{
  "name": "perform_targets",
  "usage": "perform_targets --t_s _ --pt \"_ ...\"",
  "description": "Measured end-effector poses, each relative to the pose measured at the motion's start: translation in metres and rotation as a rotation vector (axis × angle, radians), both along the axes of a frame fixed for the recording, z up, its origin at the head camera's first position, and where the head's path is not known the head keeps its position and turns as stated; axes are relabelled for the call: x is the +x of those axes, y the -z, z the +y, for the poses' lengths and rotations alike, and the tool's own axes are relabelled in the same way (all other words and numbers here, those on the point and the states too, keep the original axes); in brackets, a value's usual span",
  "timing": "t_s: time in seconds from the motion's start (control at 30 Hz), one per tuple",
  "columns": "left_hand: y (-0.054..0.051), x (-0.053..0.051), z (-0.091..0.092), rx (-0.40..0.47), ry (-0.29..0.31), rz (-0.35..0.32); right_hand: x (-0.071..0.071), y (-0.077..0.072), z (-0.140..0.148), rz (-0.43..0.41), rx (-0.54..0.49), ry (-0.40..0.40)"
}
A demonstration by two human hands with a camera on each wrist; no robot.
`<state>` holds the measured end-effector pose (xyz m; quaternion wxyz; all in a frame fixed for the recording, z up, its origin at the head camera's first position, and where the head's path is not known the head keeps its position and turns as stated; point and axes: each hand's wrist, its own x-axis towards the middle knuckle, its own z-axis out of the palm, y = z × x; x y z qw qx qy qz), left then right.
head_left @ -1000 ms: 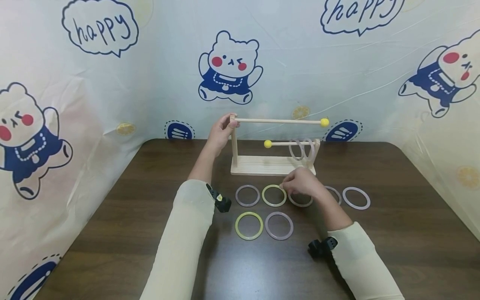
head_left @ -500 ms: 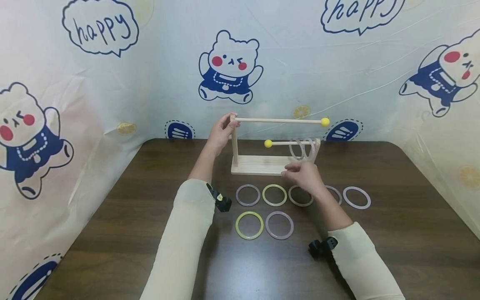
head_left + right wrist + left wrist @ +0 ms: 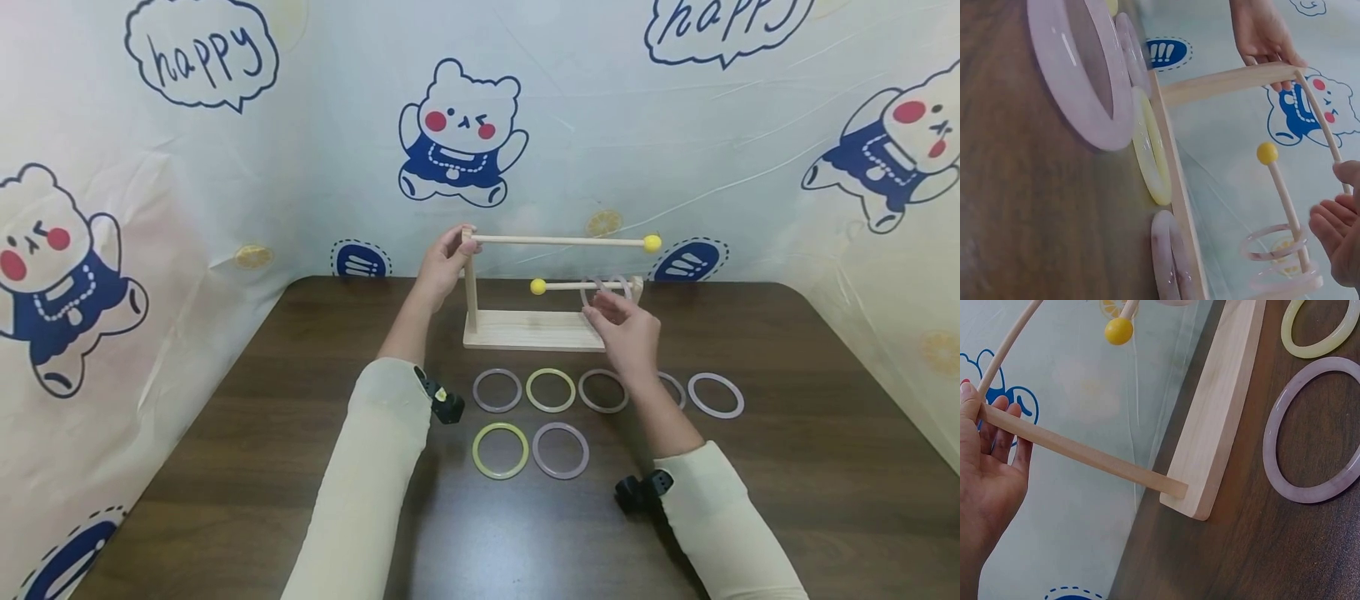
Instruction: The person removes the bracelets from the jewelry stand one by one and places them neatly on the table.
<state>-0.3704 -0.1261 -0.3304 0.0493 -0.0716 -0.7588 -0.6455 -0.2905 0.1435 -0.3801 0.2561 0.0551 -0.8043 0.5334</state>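
Observation:
In the head view a wooden bangle stand [image 3: 525, 330] has an upper rod [image 3: 558, 241] and a shorter lower rod [image 3: 562, 287], each tipped with a yellow ball. My left hand [image 3: 441, 267] grips the top of the stand's left post [image 3: 1085, 450], thumb over the upper rod's root. Two pale purple bangles hang on the lower rod, one nearer [image 3: 1260, 255] its tip and the other [image 3: 1266, 279] by the right post. Just before them is my right hand [image 3: 632, 337], its fingers loosely bent. Nothing shows between its fingers and thumb [image 3: 1349, 172].
A back row of bangles lies before the stand: lavender [image 3: 497, 372], yellow [image 3: 551, 372], greyish [image 3: 581, 391], one partly behind my right wrist [image 3: 679, 392], and pale lilac [image 3: 692, 392]. Nearer lie a yellow bangle [image 3: 476, 451] and a lavender one [image 3: 536, 451]. A patterned cloth [image 3: 322, 167] hangs behind.
My right hand has risen from the back row of bangles, past the stand's base, to the bangles on the lower rod. My left hand keeps its hold on the post.

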Motion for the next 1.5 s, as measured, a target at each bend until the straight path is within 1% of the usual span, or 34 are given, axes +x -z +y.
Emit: perform_targets --t_s 0.03,0.13,0.2,0.3,0.47,0.57,0.6,0.7,0.83,1.03,1.3,1.5 --pt "0.000 0.000 0.000 -0.006 -0.002 0.004 0.000 -0.001 0.000 0.014 -0.011 0.013" --pt "0.000 0.001 0.001 -0.018 -0.009 0.012 -0.002 -0.003 0.002 0.032 0.002 0.047" --pt "0.000 0.001 0.001 -0.021 -0.010 0.016 -0.004 -0.004 0.004 0.018 0.021 0.064" --pt "0.000 0.001 0.001 -0.021 -0.010 0.009 -0.007 -0.004 0.007 -0.026 0.066 0.085" --pt "-0.001 0.003 0.000 -0.029 -0.001 -0.017 -0.012 0.001 0.011 -0.106 0.228 0.148" --pt "-0.010 0.013 0.003 -0.049 -0.003 -0.029 -0.016 0.005 0.012 -0.130 0.300 0.170" --pt "-0.013 0.017 0.004 -0.055 -0.003 -0.030 -0.017 0.007 0.013 -0.136 0.301 0.169" --pt "-0.011 0.016 0.004 -0.059 -0.010 -0.017 -0.023 0.010 0.014 -0.164 0.290 0.168" --pt "0.002 0.002 0.001 -0.038 -0.010 0.007 -0.027 0.012 0.015 -0.211 0.265 0.178" --pt "0.002 0.001 0.000 -0.014 -0.001 0.027 -0.029 0.011 0.015 -0.218 0.271 0.199" --pt "0.001 0.001 -0.001 -0.016 0.002 0.039 -0.030 0.007 0.013 -0.217 0.259 0.199" --pt "0.001 0.001 0.000 -0.027 0.000 0.023 -0.029 0.007 0.011 -0.197 0.261 0.200"
